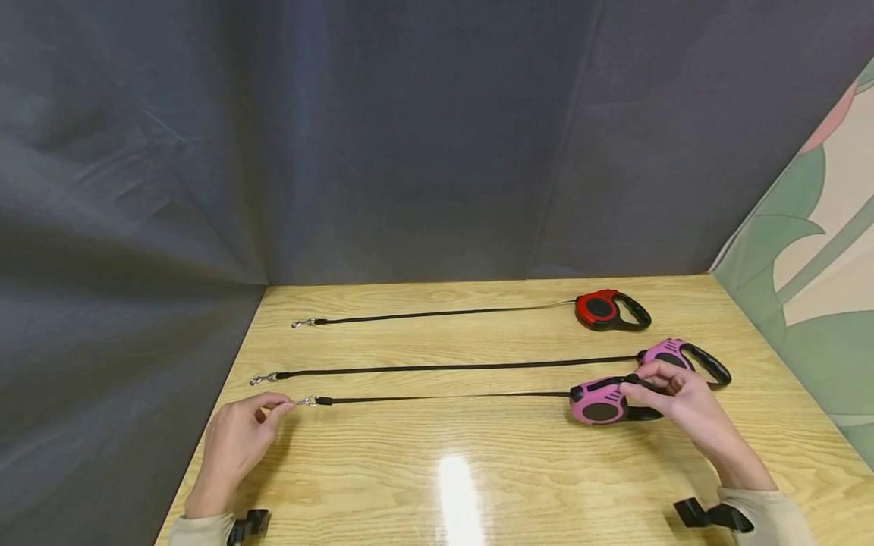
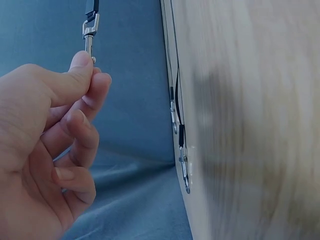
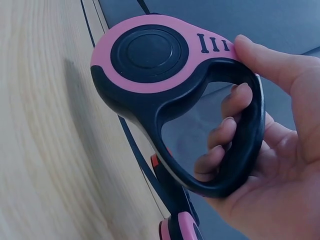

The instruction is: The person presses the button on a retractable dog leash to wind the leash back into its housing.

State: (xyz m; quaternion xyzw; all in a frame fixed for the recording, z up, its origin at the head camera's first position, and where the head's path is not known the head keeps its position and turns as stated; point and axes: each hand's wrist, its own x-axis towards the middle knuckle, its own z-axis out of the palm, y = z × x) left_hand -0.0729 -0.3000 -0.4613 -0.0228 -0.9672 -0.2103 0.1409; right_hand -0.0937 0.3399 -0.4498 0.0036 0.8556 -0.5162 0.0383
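My left hand (image 1: 239,440) pinches the metal snap hook (image 2: 89,44) of a retractable dog leash between thumb and index finger; the other fingers curl loosely. My right hand (image 1: 693,409) grips the black handle (image 3: 245,150) of that leash's pink case (image 3: 150,82), with fingers through the handle loop and the thumb by the pink top. Between the hands the black strap (image 1: 382,400) runs straight out across the table. In the right wrist view the case is held up off the wood. Just behind it lies a second pink leash (image 1: 664,351), partly covered by the right hand.
A red retractable leash (image 1: 594,309) lies farther back on the wooden table (image 1: 355,470), strap drawn out leftward to its hook (image 1: 303,323). The second pink leash's strap (image 1: 464,367) also extends left, ending in a hook (image 1: 262,378). Dark cloth (image 1: 423,152) hangs behind and left.
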